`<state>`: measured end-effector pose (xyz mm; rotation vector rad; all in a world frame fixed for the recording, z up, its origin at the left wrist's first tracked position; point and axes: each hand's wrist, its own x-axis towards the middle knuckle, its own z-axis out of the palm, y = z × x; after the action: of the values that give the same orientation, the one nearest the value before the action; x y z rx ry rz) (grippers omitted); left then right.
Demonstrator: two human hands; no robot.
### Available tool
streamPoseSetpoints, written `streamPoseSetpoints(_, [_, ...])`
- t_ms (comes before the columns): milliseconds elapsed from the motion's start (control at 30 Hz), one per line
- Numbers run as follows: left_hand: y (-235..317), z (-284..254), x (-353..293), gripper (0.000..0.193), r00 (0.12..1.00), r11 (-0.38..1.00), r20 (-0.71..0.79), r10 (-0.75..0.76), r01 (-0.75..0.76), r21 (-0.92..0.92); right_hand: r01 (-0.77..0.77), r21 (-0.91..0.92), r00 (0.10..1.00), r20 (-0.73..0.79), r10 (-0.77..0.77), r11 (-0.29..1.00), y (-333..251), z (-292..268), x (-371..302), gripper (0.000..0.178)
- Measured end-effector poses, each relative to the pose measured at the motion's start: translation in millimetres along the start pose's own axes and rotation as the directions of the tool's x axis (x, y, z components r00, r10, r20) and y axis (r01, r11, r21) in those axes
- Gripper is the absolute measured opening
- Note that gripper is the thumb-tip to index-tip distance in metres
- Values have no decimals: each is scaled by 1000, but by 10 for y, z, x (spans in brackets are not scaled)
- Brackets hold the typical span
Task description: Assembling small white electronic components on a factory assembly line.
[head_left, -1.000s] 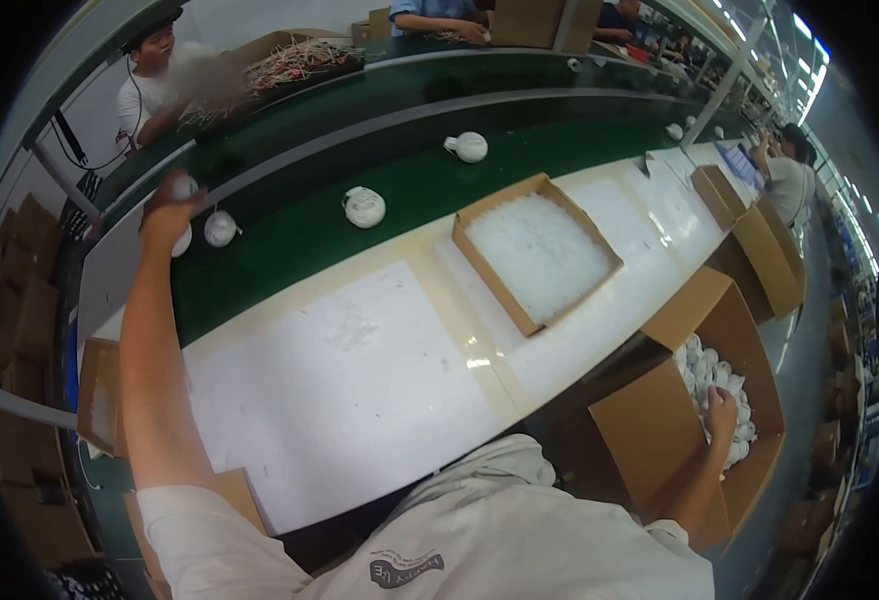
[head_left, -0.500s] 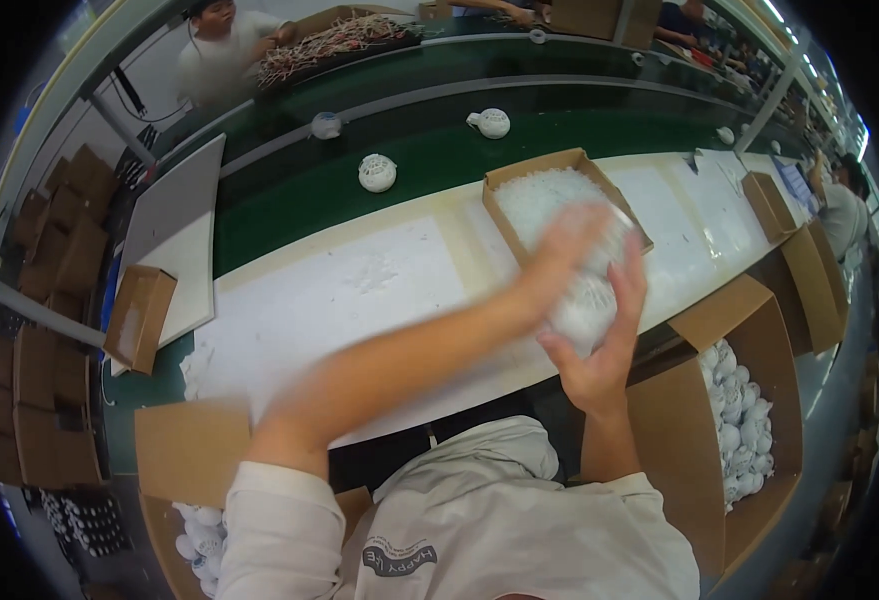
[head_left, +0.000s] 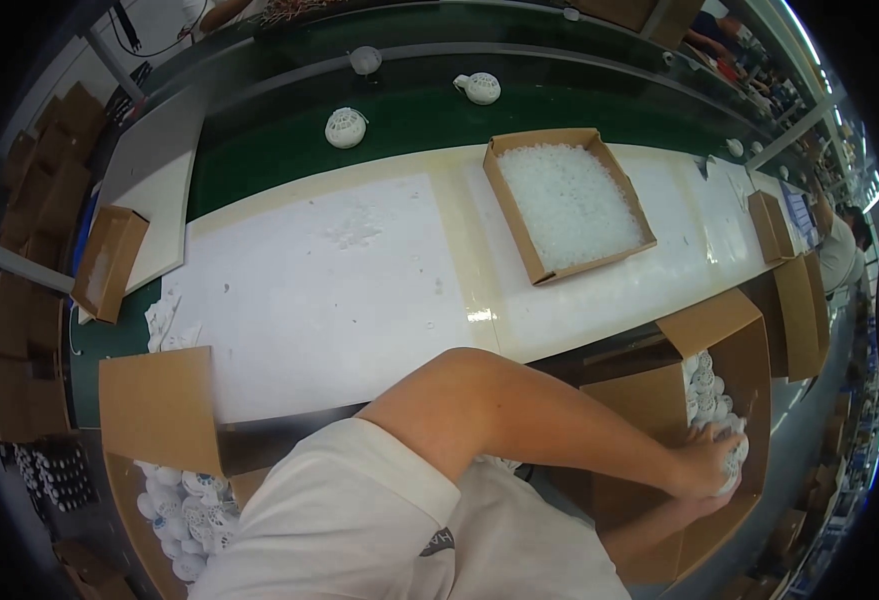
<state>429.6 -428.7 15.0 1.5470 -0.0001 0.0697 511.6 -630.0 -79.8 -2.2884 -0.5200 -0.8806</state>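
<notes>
My left arm reaches across to the open carton (head_left: 644, 420) at the right. There my left hand (head_left: 697, 468) has its fingers curled round a white ball-shaped plastic piece (head_left: 731, 462) with slots in its shell. Under it, my right forearm (head_left: 654, 528) comes in from below, and my right hand (head_left: 717, 503) is mostly hidden behind the left hand and the ball, its fingers out of sight. Several similar white balls (head_left: 704, 390) fill the carton beside my hands.
A shallow cardboard tray (head_left: 515, 222) of small translucent pieces lies on the white tabletop (head_left: 329, 300). Another carton (head_left: 159, 400) of white balls stands at the lower left. On the green belt (head_left: 259, 160) are slotted balls (head_left: 345, 128). A small box (head_left: 109, 265) leans at the left.
Both hands have moved from above the tray down to the right carton, the left arm crossing my body. The view has shifted, so the tray now shows whole.
</notes>
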Motion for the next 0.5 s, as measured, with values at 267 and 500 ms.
streamPoseSetpoints(267, [388, -2562, -244, 29, 875, 844, 106, 472, -483, 232, -281, -805, 861, 30, 508, 523, 208, -234, 319, 42])
streamPoseSetpoints(500, [-51, -5881, -1424, 49, 685, 532, -667, 293, 463, 709, -15, 403, 1000, 22, 6, 915, -2030, 798, 455, 32])
